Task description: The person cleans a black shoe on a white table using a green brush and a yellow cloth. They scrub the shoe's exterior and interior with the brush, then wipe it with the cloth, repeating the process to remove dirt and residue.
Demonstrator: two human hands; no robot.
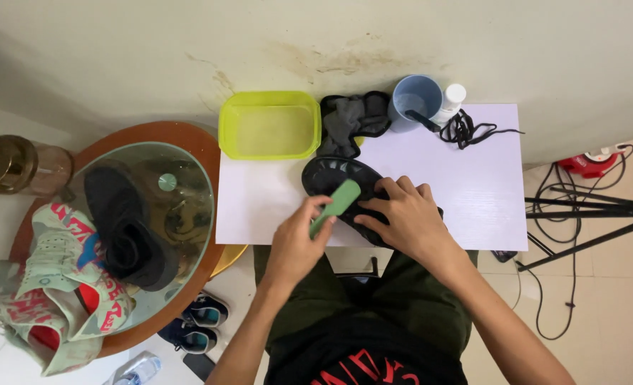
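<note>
We hold a green brush (336, 206) over a black shoe (345, 196) on the white table (473, 192).

From the head view, we see our left hand (296, 242) with its grip closed around the brush handle, the brush head tilted up and resting over the shoe's middle. Our right hand (402, 217) lies flat on the shoe, fingers spread and pressing it down, the grip not closed around anything. The shoe sits near the table's front edge, toe pointing toward the yellow-green tub (269, 125). Behind it lie a dark cloth (352, 117), a blue cup (415, 100), a white bottle (450, 100) and loose black laces (466, 130). To our left, a round glass table (188, 178) carries another black shoe (120, 224).
</note>
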